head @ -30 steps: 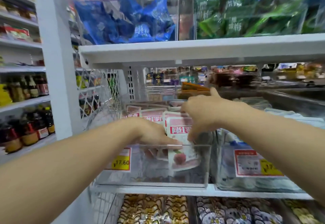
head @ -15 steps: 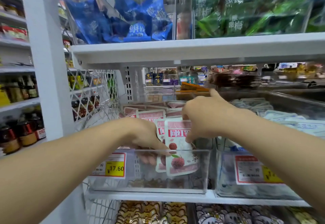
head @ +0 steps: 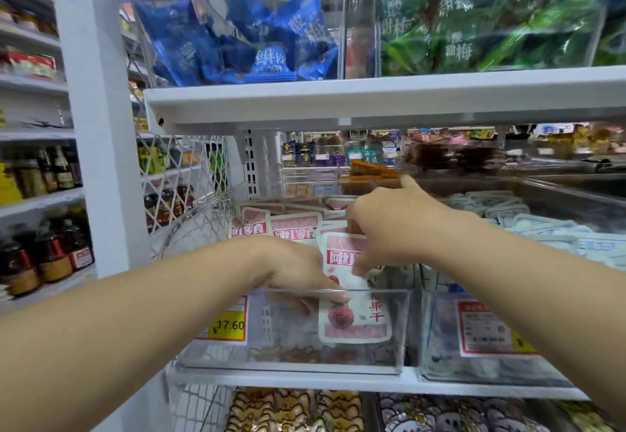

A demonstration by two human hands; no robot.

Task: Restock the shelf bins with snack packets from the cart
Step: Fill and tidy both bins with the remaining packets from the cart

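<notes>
As left hand [head: 294,270] and right hand [head: 389,228] hold it, one packet [head: 338,257] stands upright.

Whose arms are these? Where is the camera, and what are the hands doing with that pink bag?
The camera sits on a person's head, so you see their own arms reaching forward in a shop. The right hand pinches the top of a pink snack packet standing in a clear bin. The left hand dips over the bin's front edge beside the packet; whether it holds it is unclear. Above sit blue packets and green packets.
</notes>
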